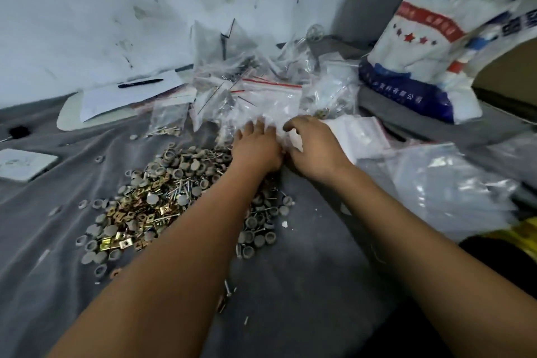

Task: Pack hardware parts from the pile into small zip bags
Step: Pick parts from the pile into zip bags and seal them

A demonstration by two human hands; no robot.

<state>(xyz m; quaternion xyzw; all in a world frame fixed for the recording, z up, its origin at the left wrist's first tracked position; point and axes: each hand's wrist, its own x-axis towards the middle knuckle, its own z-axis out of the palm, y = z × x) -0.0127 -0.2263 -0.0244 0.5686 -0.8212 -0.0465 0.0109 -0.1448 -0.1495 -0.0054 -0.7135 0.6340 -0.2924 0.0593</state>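
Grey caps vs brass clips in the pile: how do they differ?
The grey caps are round, matte and cup-like; the brass clips are squarish, flat and shiny gold. Caps spread across the whole pile and stray onto the cloth; clips cluster at its near-left. Both lie loose, unbagged.

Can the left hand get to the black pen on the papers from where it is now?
Probably yes. The left hand rests at the zip bags; the pen lies uncovered on the papers farther left, with only open cloth between.
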